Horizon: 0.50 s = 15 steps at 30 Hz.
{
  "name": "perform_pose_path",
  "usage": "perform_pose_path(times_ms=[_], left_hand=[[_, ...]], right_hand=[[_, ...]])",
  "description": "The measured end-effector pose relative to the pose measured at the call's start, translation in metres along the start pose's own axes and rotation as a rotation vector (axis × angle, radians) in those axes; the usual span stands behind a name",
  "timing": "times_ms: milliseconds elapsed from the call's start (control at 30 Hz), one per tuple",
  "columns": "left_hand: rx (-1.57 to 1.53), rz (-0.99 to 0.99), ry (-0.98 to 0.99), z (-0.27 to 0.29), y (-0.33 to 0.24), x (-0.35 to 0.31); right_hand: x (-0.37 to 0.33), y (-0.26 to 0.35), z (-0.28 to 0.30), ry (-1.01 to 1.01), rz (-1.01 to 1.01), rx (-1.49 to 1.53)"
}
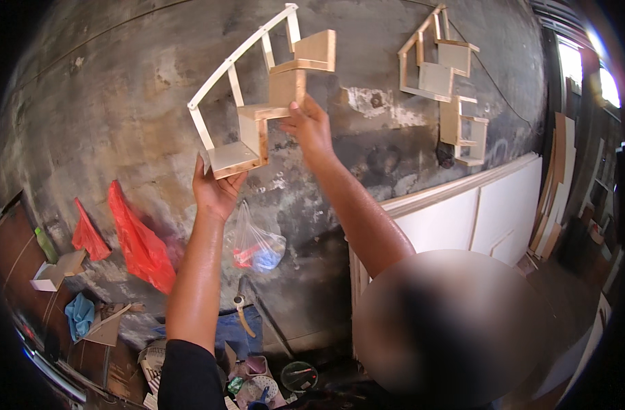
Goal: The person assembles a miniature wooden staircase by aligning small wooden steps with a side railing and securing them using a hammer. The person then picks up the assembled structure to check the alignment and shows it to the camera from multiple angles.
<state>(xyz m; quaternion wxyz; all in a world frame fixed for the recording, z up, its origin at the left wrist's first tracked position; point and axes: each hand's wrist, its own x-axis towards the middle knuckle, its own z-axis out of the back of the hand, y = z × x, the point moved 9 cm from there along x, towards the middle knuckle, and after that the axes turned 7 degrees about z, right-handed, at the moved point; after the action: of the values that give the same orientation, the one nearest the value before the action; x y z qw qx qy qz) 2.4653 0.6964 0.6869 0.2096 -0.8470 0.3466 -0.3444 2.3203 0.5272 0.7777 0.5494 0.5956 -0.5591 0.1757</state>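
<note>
Raised against the wall is a small wooden stair-shaped shelf (286, 87), with zigzag steps and a pale slatted handrail sloping up to the right. My left hand (217, 197) grips its lowest step from below, thumb at the left side and fingers under the edge. Higher up, my right hand (312, 131) is closed on the edge by the middle step, its fingertips partly behind the wood. A similar stair-shaped shelf (437, 78) is on the wall to the right. Whether the held shelf touches the wall, I cannot tell.
Red plastic bags (140, 239) and a clear bag (259, 247) hang on the stained wall (141, 102). White panels (439, 222) lean at right, beside upright boards (561, 184). Below are a blue cloth (80, 316) and a dark round container (299, 376). A blurred patch covers the lower right.
</note>
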Motion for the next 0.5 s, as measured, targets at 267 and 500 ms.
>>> perform_pose_path(times_ms=[267,500], left_hand=[[0.041,-0.293,0.215,-0.007,-0.004,-0.024],[0.216,-0.246,0.183,0.034,-0.031,-0.024]], right_hand=[[0.019,-0.022,0.017,-0.127,-0.130,0.293],[-0.010,-0.035,0.007,-0.226,-0.233,0.210]])
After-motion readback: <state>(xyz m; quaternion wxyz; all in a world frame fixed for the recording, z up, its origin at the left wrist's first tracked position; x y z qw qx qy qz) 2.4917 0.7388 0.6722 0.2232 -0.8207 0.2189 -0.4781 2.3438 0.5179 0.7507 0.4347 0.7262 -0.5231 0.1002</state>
